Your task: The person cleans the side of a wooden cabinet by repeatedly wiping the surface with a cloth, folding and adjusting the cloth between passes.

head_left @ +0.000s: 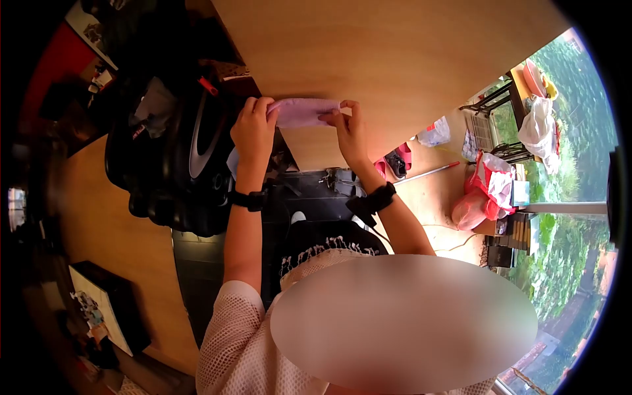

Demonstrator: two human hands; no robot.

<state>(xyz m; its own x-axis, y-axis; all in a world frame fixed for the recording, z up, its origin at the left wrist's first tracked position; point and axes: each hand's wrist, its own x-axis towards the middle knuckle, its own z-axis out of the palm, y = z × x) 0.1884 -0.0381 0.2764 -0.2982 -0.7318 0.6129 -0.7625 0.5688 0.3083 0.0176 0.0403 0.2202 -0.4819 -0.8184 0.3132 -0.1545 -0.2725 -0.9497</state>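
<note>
A folded lilac cloth (301,113) is stretched level between my two hands, out in front of me. My left hand (254,128) grips its left end, fingers closed around the fabric. At the other end, my right hand (351,131) pinches the cloth between thumb and fingers. Behind the cloth is a large light-wood surface (395,59). A bulky black massage chair or similar padded seat (174,151) is close to the left of my left hand. Each wrist wears a black band.
Pink and dark shoes (397,161) lie on the floor to the right, near a thin pole (428,173). Red and white bags (487,184) stand by the window, below a rack (494,125). A white-topped box (105,309) is at lower left.
</note>
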